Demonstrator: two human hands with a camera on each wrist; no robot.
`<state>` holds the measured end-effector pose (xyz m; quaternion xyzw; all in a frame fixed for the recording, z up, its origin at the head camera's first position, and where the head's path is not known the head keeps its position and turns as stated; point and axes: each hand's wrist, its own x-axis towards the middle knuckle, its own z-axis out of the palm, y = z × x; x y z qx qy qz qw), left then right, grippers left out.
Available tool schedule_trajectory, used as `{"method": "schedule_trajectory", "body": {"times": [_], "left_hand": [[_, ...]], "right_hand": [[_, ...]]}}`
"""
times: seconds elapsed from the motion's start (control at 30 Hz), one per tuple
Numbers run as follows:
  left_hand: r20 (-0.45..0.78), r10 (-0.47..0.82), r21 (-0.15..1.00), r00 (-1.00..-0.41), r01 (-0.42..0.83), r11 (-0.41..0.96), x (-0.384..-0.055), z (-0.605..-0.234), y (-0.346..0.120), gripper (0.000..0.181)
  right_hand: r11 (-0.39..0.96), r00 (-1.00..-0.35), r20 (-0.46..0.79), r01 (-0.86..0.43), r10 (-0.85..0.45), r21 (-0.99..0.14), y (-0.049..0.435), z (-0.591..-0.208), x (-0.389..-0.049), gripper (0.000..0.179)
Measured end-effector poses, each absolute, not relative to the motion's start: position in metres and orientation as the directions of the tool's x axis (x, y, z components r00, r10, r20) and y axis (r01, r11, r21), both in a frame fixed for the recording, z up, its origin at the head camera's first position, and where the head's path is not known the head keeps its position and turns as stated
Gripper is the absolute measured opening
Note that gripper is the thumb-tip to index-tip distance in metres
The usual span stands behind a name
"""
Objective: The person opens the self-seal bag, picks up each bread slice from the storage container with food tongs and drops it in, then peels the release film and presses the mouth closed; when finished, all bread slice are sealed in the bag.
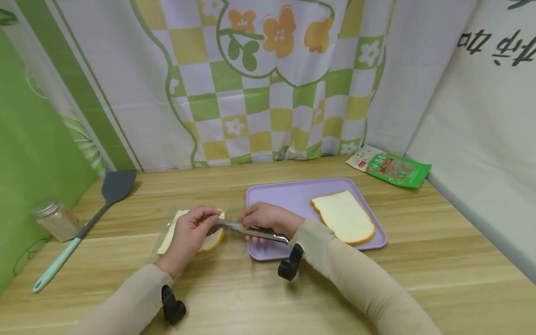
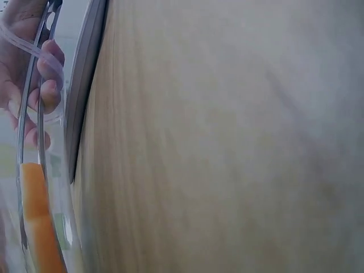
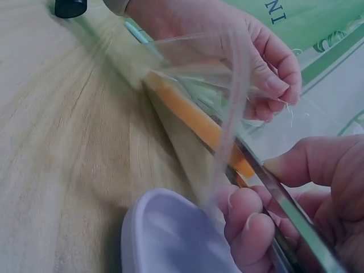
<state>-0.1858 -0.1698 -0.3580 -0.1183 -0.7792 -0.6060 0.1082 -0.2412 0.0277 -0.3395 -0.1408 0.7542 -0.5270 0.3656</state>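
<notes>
My left hand [image 1: 188,237] pinches the edge of a clear zip bag [image 3: 232,102] with thumb and fingers, left of the tray. My right hand [image 1: 272,218] grips metal tongs [image 1: 265,234] by their arms. Their far ends clasp a slice of bread [image 3: 190,119] with an orange-brown crust, which lies within the bag. In the left wrist view the tongs [image 2: 28,108] straddle the bread's crust [image 2: 37,210] behind clear plastic. From the head view, my left hand covers part of this slice [image 1: 214,239].
A purple tray [image 1: 284,193] bears another bread slice [image 1: 345,217]. On the left lie a spatula [image 1: 94,218] with a mint handle and a tilted jar [image 1: 58,221]. A green food pouch [image 1: 391,168] rests at the back right, near the curtain [image 1: 255,102].
</notes>
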Motion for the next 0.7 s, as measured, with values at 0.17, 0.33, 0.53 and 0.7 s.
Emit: {"method": "schedule_trajectory", "body": {"times": [0.17, 0.33, 0.53, 0.7], "left_hand": [[0.317, 0.089, 0.901, -0.944, 0.329, 0.282, -0.1876, -0.3603, -0.1718, 0.013], [0.318, 0.113, 0.901, -0.941, 0.337, 0.274, -0.1889, -0.3602, -0.1719, 0.012], [0.311, 0.099, 0.91, -0.945, 0.326, 0.255, -0.1873, -0.3575, -0.171, 0.012], [0.291, 0.097, 0.915, -0.952, 0.307, 0.262, -0.1864, -0.3582, -0.1715, 0.013]], "right_hand": [[0.409, -0.678, -0.412, 0.177, -0.609, -0.895, 0.0292, -0.3385, -0.242, 0.028], [0.42, -0.687, -0.405, 0.159, -0.603, -0.894, 0.0318, -0.3356, -0.2439, 0.029], [0.423, -0.674, -0.414, 0.163, -0.612, -0.891, 0.0319, -0.3357, -0.2468, 0.028], [0.439, -0.654, -0.435, 0.171, -0.619, -0.882, 0.0302, -0.3384, -0.2488, 0.026]]}}
